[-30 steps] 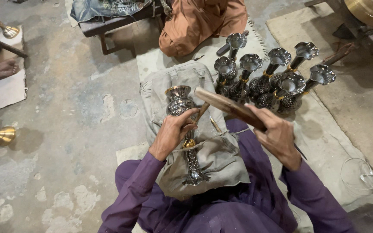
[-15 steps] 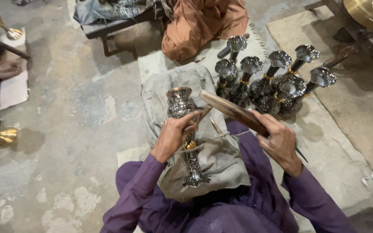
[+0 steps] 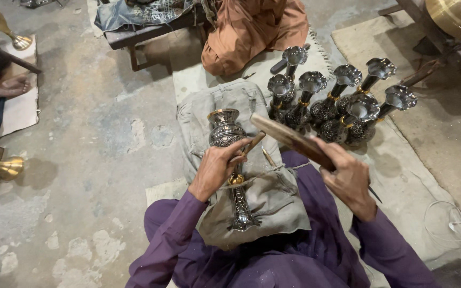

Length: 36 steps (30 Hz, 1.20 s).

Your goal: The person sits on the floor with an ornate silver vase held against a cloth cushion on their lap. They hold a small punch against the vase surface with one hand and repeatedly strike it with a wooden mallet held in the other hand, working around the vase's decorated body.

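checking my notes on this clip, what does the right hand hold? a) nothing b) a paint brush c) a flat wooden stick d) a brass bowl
c: the right hand grips a flat wooden stick raised over the vase lying on the grey cloth, while the left hand holds a thin tool against the vase.

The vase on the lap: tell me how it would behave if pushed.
The vase looks like engraved metal, so probably stiff and heavy for its size. Lying on its side on the grey cloth, its round body would likely roll; the left hand steadies it. The polished surface may be slippery.
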Each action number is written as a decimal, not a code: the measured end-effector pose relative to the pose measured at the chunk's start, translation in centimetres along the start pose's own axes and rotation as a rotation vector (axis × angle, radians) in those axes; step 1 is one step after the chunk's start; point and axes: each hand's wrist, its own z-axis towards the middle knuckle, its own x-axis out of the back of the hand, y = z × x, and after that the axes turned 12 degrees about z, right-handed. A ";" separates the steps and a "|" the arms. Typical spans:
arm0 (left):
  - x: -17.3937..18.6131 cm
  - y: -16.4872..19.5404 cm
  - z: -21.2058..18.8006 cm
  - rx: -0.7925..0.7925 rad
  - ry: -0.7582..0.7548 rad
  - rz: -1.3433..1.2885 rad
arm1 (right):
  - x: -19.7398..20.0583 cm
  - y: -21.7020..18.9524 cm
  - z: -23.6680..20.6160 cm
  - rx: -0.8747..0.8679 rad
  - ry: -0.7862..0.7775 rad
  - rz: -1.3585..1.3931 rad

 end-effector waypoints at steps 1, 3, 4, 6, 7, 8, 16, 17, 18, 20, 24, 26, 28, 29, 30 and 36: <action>0.0 0.0 0.0 -0.011 0.005 -0.009 | 0.1 -0.1 0.0 0.107 0.069 0.122; 0.0 0.0 0.0 -0.017 0.012 -0.014 | 0.2 -0.3 -0.1 0.323 0.203 0.363; 0.0 0.0 0.0 -0.014 0.012 -0.008 | 0.3 -0.3 -0.2 0.236 0.126 0.267; 0.0 0.0 0.0 -0.006 0.004 -0.004 | 0.5 -0.4 -0.4 0.058 -0.026 0.075; 0.0 -0.1 0.0 -0.001 -0.001 -0.006 | 0.5 -0.4 -0.4 0.031 0.010 0.081; 0.0 -0.1 0.0 0.004 -0.008 -0.008 | 0.4 -0.4 -0.5 0.002 0.047 0.088; 0.0 -0.2 -0.1 -0.015 0.002 -0.030 | -0.2 0.1 -1.0 0.122 0.087 0.159; 0.0 -0.2 -0.1 -0.013 0.004 -0.034 | -0.1 0.2 -1.0 0.201 0.130 0.311; 0.1 -0.2 -0.2 -0.012 0.007 -0.032 | -0.1 0.2 -1.1 0.280 0.172 0.465; 0.1 -0.1 -0.2 -0.013 0.010 -0.030 | 0.0 0.1 -1.2 0.189 0.086 0.179; 0.1 -0.1 -0.1 0.003 -0.024 -0.025 | -0.4 0.0 -1.4 0.104 0.199 0.161; 0.0 -0.2 -0.2 -0.023 0.002 -0.032 | -0.7 -0.1 -1.5 0.143 0.169 0.325; -0.1 -0.4 -0.2 0.000 -0.037 -0.033 | -0.8 0.0 -1.7 0.138 0.130 0.295; -0.2 -0.5 -0.2 0.010 -0.055 -0.034 | -0.7 0.1 -1.9 0.116 0.105 0.180; -0.2 -0.7 -0.6 0.021 -0.027 -0.026 | -0.7 0.2 -2.2 0.087 0.079 0.066; -1.1 -1.4 -4.0 0.204 0.320 -0.441 | -2.6 -1.2 -5.3 0.153 -0.157 0.802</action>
